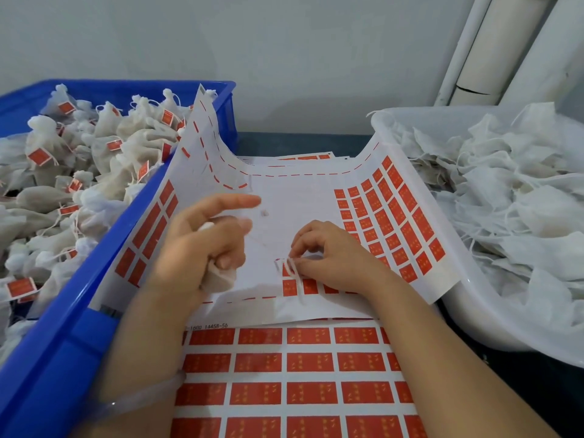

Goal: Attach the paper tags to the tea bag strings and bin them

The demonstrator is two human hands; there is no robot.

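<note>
My left hand [202, 245] grips a white tea bag [219, 278] in its palm, with the index finger stretched out over the sheet. A thin string runs from it toward my right hand [328, 257]. That hand pinches a red tag sticker [289, 268] with the string laid on it, at the lower edge of the curled sticker sheet [284, 203]. Red tags remain on the sheet's right and left sides; its middle is peeled bare.
A blue bin [79, 311] on the left holds several tagged tea bags [79, 159]. On the right, a white tub [474, 320] is full of untagged tea bags [505, 191]. A full sheet of red tags [294, 374] lies underneath, nearer me. Wall and pipes stand behind.
</note>
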